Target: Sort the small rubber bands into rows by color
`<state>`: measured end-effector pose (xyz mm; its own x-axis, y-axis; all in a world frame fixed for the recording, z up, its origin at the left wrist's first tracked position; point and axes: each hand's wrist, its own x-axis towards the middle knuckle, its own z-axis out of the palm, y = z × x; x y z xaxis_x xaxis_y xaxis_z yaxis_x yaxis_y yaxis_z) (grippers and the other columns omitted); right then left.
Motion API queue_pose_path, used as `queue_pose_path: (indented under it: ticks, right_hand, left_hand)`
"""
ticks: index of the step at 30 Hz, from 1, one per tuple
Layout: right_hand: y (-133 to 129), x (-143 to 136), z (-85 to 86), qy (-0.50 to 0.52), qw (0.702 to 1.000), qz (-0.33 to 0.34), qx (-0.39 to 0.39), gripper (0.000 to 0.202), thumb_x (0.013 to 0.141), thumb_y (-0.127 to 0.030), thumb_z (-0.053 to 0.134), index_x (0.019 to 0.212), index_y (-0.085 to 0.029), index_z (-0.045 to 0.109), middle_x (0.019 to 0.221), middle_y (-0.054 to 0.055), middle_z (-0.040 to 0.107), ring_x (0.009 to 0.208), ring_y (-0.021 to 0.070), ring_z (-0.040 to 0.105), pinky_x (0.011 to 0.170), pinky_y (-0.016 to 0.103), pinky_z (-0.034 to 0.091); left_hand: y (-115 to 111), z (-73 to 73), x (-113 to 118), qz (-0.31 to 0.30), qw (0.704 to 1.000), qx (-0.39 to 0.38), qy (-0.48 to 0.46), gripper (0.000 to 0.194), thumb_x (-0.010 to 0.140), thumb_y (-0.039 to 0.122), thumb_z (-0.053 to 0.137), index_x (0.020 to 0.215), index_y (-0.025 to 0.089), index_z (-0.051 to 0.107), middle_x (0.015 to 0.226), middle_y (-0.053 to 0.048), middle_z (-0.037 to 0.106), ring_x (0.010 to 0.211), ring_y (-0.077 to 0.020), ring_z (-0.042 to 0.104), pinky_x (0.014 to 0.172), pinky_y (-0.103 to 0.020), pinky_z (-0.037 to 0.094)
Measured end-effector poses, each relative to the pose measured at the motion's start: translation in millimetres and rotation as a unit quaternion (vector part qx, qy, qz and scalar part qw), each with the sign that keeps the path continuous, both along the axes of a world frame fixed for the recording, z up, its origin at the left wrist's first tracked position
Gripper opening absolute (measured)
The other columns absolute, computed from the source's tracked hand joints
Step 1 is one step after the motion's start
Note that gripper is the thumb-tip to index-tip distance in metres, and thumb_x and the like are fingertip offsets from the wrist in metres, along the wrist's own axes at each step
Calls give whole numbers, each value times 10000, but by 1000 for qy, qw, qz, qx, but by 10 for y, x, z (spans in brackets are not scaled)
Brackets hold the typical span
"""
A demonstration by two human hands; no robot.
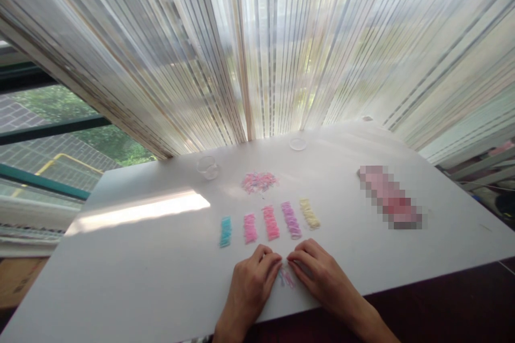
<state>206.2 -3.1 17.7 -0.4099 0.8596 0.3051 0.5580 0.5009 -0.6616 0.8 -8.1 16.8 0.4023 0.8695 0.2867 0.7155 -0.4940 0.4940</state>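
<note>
My left hand [254, 273] and my right hand [317, 268] rest close together at the table's near edge, their fingertips pinched and almost meeting. What the fingertips hold, if anything, is too small to make out. Between the hands lies a little cluster of thin pastel pieces [287, 278]. Just beyond them runs a row of neat strips of similar thin pieces: blue [226, 232], pink [250, 228], coral pink [271, 222], purple [291, 220] and pale yellow [309, 213]. Behind the row is a loose mixed-colour pile [259, 181].
A clear round container [208, 167] stands at the back left of the white table [148, 278]. A clear lid-like disc [298, 143] lies at the back. To the right is a blurred pink object [388, 197]. Striped sheer curtains [277, 64] hang along the far edge.
</note>
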Motion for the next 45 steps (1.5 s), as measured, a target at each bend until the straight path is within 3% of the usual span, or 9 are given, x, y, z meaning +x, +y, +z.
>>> queue_pose_path:
  ticks: [5, 13, 17, 24, 29, 31, 37, 40, 45]
  right_hand:
    - [-6, 25, 26, 39, 999, -12, 2, 193, 979, -92, 568, 1091, -221, 657, 951, 56, 666, 866, 213, 676, 766, 342, 595]
    - [-41, 82, 59, 33, 999, 8, -33, 151, 986, -141, 583, 1060, -232, 678, 931, 50, 680, 851, 205, 681, 753, 329, 599]
    - [-42, 71, 29, 32, 999, 8, -38, 160, 995, -141, 564, 1058, -232, 679, 928, 51, 677, 852, 206, 682, 757, 334, 597]
    - [-70, 108, 9, 35, 998, 4, -55, 168, 996, -138, 569, 1081, -240, 671, 959, 50, 672, 875, 203, 680, 776, 328, 589]
    - [-99, 126, 42, 28, 997, 3, -69, 176, 992, -122, 563, 1073, -236, 670, 961, 51, 668, 881, 205, 675, 782, 334, 582]
    - [-97, 117, 46, 23, 997, 4, -69, 176, 987, -114, 567, 1061, -236, 670, 954, 49, 666, 875, 204, 672, 778, 333, 579]
    - [-50, 37, 6, -6, 999, 11, -43, 204, 941, -54, 609, 1030, -226, 671, 920, 33, 650, 852, 201, 657, 757, 321, 565]
    - [-25, -9, 7, -32, 999, 14, -39, 203, 912, -35, 653, 988, -222, 671, 908, 25, 643, 854, 207, 651, 749, 321, 555]
    - [-12, -35, 26, -44, 999, 16, -18, 176, 931, -46, 620, 943, -220, 638, 896, 25, 636, 844, 214, 644, 732, 330, 549]
  left_hand:
    - [-3, 52, -58, 3, 1000, 11, -21, 280, 1083, 311, 428, 997, 231, 683, 889, -16, 699, 704, -139, 722, 634, -220, 569]
    - [-31, 155, -912, 164, 981, 88, 57, 322, 1079, 405, 457, 1049, 222, 721, 920, -10, 723, 676, -118, 724, 599, -196, 545]
    - [12, 139, -1072, 192, 973, 93, 91, 399, 1082, 456, 422, 1028, 223, 741, 906, -6, 725, 653, -119, 719, 578, -200, 540]
    - [43, 97, -1028, 204, 968, 106, 98, 401, 1083, 448, 422, 1031, 225, 752, 915, -6, 725, 614, -105, 700, 538, -186, 520]
    - [-44, 163, -983, 213, 960, 155, 93, 322, 1071, 409, 477, 1070, 226, 741, 931, -17, 725, 659, -116, 713, 535, -180, 516]
    - [-84, 199, -855, 190, 968, 147, 71, 282, 1066, 381, 497, 1080, 228, 733, 935, -19, 724, 706, -123, 733, 577, -180, 538]
    - [-144, 162, -263, 23, 999, 27, 7, 283, 1071, 338, 462, 1047, 237, 725, 889, -15, 709, 665, -124, 722, 619, -210, 578]
    - [-145, 89, -116, 14, 1000, 4, 4, 277, 1070, 313, 450, 1040, 238, 715, 885, -19, 705, 681, -143, 724, 619, -229, 583]
    - [-137, 22, -103, 14, 1000, -1, -10, 254, 1064, 283, 465, 999, 240, 706, 866, -15, 698, 688, -138, 716, 634, -218, 571]
